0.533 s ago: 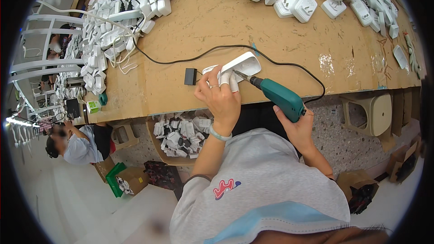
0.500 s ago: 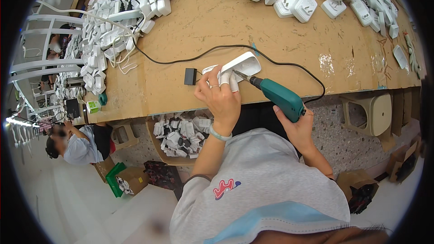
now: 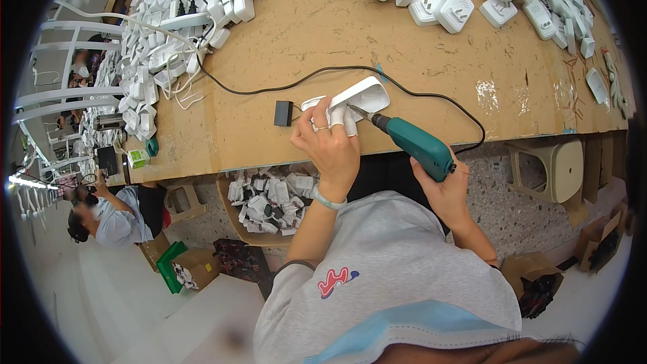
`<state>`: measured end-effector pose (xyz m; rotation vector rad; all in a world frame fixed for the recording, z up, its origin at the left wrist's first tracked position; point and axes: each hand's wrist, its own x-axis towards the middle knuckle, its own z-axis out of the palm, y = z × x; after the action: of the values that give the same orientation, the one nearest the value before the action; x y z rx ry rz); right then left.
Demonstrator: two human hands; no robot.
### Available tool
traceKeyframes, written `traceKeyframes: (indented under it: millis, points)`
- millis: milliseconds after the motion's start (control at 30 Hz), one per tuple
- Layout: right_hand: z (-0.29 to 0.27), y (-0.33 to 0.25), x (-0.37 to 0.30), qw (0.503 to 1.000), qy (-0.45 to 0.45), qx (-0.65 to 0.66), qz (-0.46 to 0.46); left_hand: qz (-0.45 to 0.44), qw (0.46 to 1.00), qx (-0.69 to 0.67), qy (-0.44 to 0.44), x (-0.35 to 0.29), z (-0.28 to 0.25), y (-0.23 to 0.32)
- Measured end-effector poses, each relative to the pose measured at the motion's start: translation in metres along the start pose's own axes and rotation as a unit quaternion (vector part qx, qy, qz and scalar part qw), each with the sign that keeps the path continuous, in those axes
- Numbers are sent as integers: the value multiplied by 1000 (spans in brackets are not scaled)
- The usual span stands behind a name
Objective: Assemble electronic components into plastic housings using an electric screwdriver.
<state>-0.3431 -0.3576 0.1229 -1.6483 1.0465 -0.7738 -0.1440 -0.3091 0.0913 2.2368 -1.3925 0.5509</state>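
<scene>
My left hand (image 3: pixel 330 141), with white wraps on some fingers, is closed on a white plastic housing (image 3: pixel 369 96) that lies tilted on the table near its front edge. My right hand (image 3: pixel 441 185) is wrapped round the rear of a green corded electric screwdriver (image 3: pixel 421 146). The tip of the screwdriver reaches the housing just beside my left fingers; what it touches there is too small to make out. Left of my left hand sits a small black box (image 3: pixel 284 113), with a thin dark wire running toward the housing.
White plug housings pile up at the far left (image 3: pixel 195 20) and far right (image 3: pixel 539 7) of the cardboard-covered table (image 3: pixel 303 34). A black cord (image 3: pixel 296 85) crosses it. Below the edge stands a box of white parts (image 3: pixel 273 202); a beige stool (image 3: pixel 563 172) is at right. A co-worker (image 3: pixel 121 219) sits at left.
My hands, the screwdriver and the housing stay almost in place. At the left, the co-worker's arm and head have shifted slightly.
</scene>
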Motion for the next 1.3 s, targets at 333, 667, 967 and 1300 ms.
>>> traceKeyframes:
  millis: [333, 667, 967, 1300]
  points:
    - [-1, 1, -1, 1000, -10, -9, 1, 3, 1000, 12, 0, -1, 1, 0]
    - [-4, 3, -5, 1000, 15, 0, 5, 7, 1000, 12, 0, -2, 1, -1]
    - [-5, -1, -5, 1000, 1, 6, 21, 2, 1000, 6, -3, -2, 1, 0]
    - [-19, -2, -20, 996, 29, 51, 61, 3, 1000, 23, -1, -2, 0, 0]
